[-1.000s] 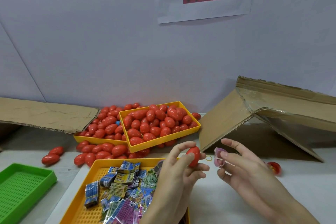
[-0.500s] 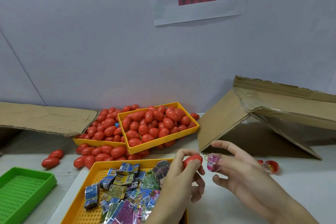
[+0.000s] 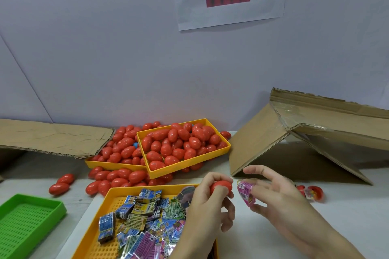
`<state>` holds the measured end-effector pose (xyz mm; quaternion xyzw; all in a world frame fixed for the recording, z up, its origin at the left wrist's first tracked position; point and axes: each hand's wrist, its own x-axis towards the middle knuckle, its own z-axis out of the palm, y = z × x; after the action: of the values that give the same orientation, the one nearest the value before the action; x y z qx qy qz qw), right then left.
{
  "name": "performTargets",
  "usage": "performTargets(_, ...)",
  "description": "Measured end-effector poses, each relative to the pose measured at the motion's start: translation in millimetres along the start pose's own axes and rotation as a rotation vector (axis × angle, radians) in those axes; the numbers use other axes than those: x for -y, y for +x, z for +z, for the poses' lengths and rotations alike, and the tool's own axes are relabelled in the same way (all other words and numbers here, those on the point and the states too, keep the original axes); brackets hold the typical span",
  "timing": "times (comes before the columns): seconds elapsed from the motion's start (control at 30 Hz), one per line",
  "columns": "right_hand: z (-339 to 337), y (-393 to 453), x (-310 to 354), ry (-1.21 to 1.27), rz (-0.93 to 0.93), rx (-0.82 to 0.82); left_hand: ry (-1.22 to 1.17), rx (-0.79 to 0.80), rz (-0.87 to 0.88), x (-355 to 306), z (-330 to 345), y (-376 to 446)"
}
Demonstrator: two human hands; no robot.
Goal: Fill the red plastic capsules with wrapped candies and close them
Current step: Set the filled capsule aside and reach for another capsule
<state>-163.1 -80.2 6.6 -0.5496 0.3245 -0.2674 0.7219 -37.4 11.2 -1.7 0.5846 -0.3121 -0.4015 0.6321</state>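
Observation:
My left hand (image 3: 207, 206) grips a red capsule piece (image 3: 221, 187) between thumb and fingers, above the near yellow tray's right edge. My right hand (image 3: 280, 200) pinches a pink wrapped candy (image 3: 245, 193) just right of the capsule, a small gap between them. The near yellow tray (image 3: 105, 208) holds a heap of wrapped candies (image 3: 145, 223) in blue, green and purple. An open red capsule (image 3: 313, 192) with candy inside lies on the table to the right.
Two yellow trays (image 3: 187, 166) piled with red capsules stand at the back, more capsules (image 3: 117, 176) spilled around them. A green perforated tray (image 3: 27, 223) sits at lower left. Cardboard sheets lie at left (image 3: 52, 136) and lean at right (image 3: 294, 132).
The pink candy in my right hand has turned and come closer to the red capsule piece. Both hands shifted slightly lower and nearer to each other.

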Motion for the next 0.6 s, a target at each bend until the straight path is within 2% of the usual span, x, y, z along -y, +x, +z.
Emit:
performTargets(0.17,0.2,0.3,0.7,-0.081,-0.011,-0.021,0.022,-0.025,-0.008,1.5,0.4,-0.9)
performTargets(0.37,-1.4,-1.2,-1.1,-0.042,-0.043,-0.017,0.058,0.021,0.010,-1.9,0.1,-4.1)
performTargets(0.6,-2.1,-0.5,-3.0,0.047,-0.002,0.058,0.174,0.000,0.084,-2.9,-1.9,-6.6)
